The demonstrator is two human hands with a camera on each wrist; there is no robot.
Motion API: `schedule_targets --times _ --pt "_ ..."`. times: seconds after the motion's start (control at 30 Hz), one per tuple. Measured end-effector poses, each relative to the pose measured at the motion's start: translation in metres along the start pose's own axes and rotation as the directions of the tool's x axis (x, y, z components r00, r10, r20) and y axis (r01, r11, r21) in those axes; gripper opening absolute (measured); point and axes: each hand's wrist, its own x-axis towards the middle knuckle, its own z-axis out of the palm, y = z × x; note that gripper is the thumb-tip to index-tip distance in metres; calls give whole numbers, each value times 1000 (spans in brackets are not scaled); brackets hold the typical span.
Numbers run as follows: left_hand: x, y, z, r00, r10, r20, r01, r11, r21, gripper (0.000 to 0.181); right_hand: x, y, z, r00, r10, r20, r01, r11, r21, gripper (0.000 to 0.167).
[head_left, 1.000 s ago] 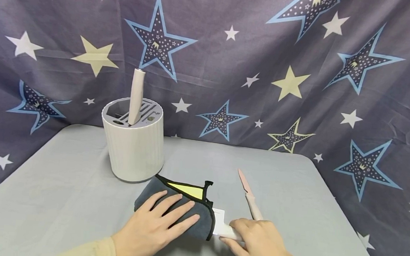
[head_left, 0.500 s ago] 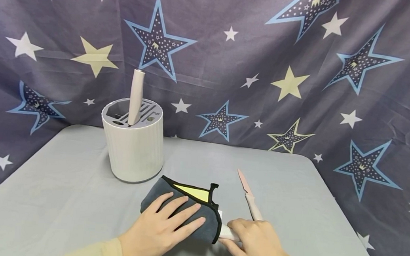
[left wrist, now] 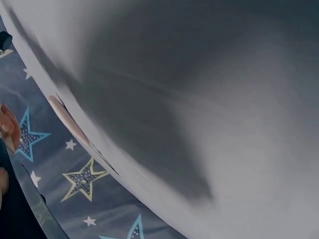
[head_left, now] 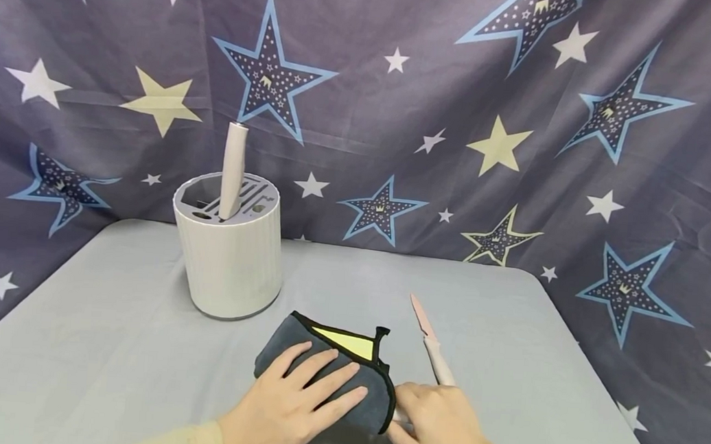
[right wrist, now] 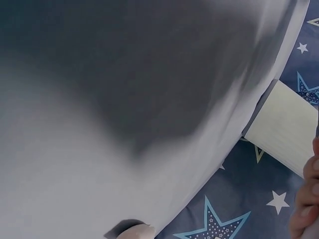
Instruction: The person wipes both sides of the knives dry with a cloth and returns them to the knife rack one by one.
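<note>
My left hand [head_left: 302,400] lies over a folded dark grey cleaning cloth [head_left: 344,379] with black edging and a yellow inner side, its fingers spread across the top; the thumb is hidden. The cloth wraps a broad-bladed kitchen knife, whose blade is now out of sight. At the cloth's right end my right hand [head_left: 443,427] grips the knife's white handle [head_left: 402,416]. The left wrist view catches part of the right hand [left wrist: 9,127] at its left edge. In the right wrist view, left-hand fingers [right wrist: 306,199] show at the right edge.
A white round knife block [head_left: 229,261] stands at the back left, with one pale-handled knife [head_left: 233,172] upright in a slot. A small pink-bladed knife [head_left: 430,341] lies just beyond my right hand on the grey table [head_left: 105,342]. A starry curtain [head_left: 363,112] hangs behind.
My left hand has slid the cloth rightward and nearer along the knife, covering the blade that showed before, up to the handle. The right hand has stayed almost in place.
</note>
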Motion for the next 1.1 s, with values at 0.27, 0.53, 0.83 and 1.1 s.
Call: schedule_targets --times 0.27,0.53,0.83,1.1 --pt "0 4 1 1000 -22 -12 22 1000 -12 38 1 -2 2 1000 19 20 -20 1000 11 25" --pt "-1 1 0 999 -31 -14 31 999 -9 38 4 -1 0 1000 8 -22 -7 1000 15 27" --pt "-3 -4 -3 999 -31 24 31 999 10 39 4 -1 0 999 18 -36 -18 1000 4 28" --pt "-5 -9 -6 1000 -21 11 21 999 33 39 3 0 1 998 14 -61 -15 1000 -4 26"
